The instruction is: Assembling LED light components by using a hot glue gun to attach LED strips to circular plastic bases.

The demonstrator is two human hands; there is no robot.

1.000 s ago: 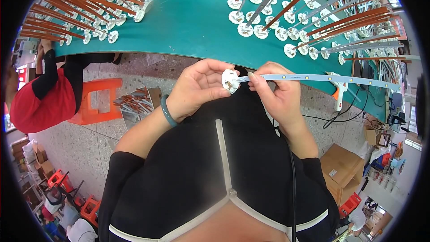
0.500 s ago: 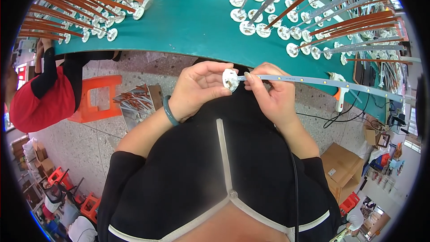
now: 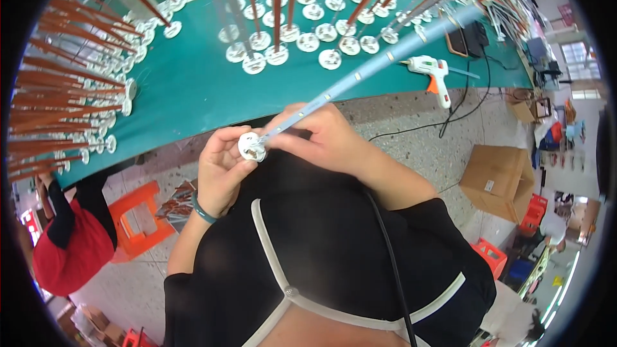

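Observation:
A small round white base (image 3: 246, 144) is pinched at its rim between the thumb and fingers of my left hand (image 3: 217, 170). From its centre rises a long grey LED strip (image 3: 358, 77), dotted with small yellowish chips and slanting up to the far right. My right hand (image 3: 324, 138) closes on the strip's lower end, just beside the base. Clear or wire-like bits show where strip and base meet, too small to make out. Both hands are in front of my body, short of the table edge.
On the green table (image 3: 193, 99) stand several white bases with brown or grey strips, grouped at left and centre. A white and orange glue gun (image 3: 429, 69) lies at the right edge, its cable hanging down. An orange stool (image 3: 136, 215), a person in red (image 3: 74, 247) and a cardboard box (image 3: 498, 180) are nearby.
My view has turned to the right, so the table and its contents sit differently. The strip now slants upward instead of lying nearly level; both hands keep their hold.

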